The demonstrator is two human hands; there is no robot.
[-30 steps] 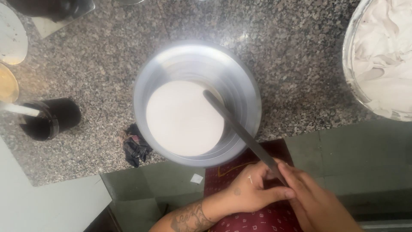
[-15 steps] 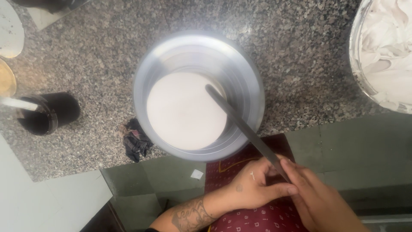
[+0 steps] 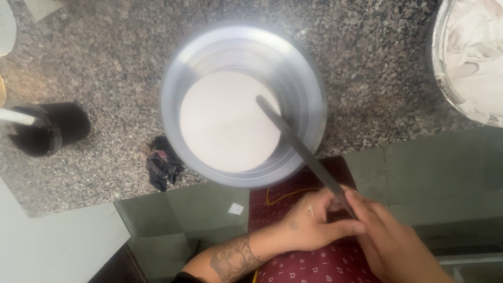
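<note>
A tall metal pot (image 3: 309, 89) stands on the speckled granite counter (image 3: 105, 57), filled with a smooth white liquid (image 3: 225, 123). A long flat metal stirring rod (image 3: 298, 149) leans out of the liquid over the pot's near rim. My left hand (image 3: 309, 225) and my right hand (image 3: 390, 241) are pressed together around the rod's upper end, below the counter edge. Both grip it.
A black cup (image 3: 44, 131) with a white handle sticking out sits at the left. A crumpled dark wrapper (image 3: 162, 165) lies by the pot. A second vessel of white paste (image 3: 469, 57) is at the top right. Below lie a green floor and a red mat (image 3: 314, 262).
The view has shifted slightly, so the pot sits a little higher and further right. My hands stay clasped on the rod, whose tip has moved a bit within the liquid.
</note>
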